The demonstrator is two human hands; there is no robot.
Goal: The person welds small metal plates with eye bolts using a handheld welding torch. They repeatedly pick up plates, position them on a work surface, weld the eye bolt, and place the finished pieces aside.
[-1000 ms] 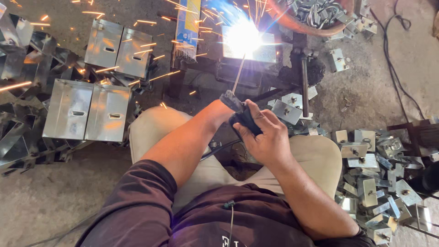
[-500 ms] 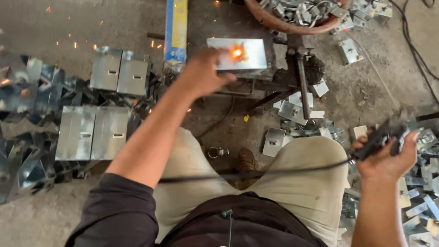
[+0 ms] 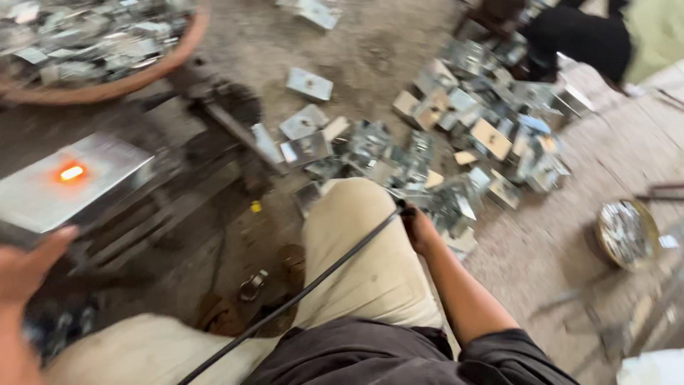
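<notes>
A grey sheet-metal box (image 3: 85,182) lies at the left with a small orange glowing spot (image 3: 71,172) on its top. My left hand (image 3: 25,271), blurred, rests against the box's near edge; its grip is unclear. My right hand (image 3: 419,228) is lowered beside my right knee (image 3: 363,214), closed on a welding holder that it mostly hides. The holder's black cable (image 3: 306,292) runs from the hand back across my lap. Just beyond this hand starts a heap of small bent metal pieces (image 3: 442,142).
A round reddish basin (image 3: 153,71) full of metal pieces stands at the top left. A dark steel stand (image 3: 228,121) sits by the box. A shallow round dish (image 3: 627,232) lies at the right. Another person's dark clothing (image 3: 577,39) shows at the top right.
The view has swung to the right. The sparks have stopped and only a glowing spot remains. My right hand has dropped with the holder to my right knee. My left hand stays at the box.
</notes>
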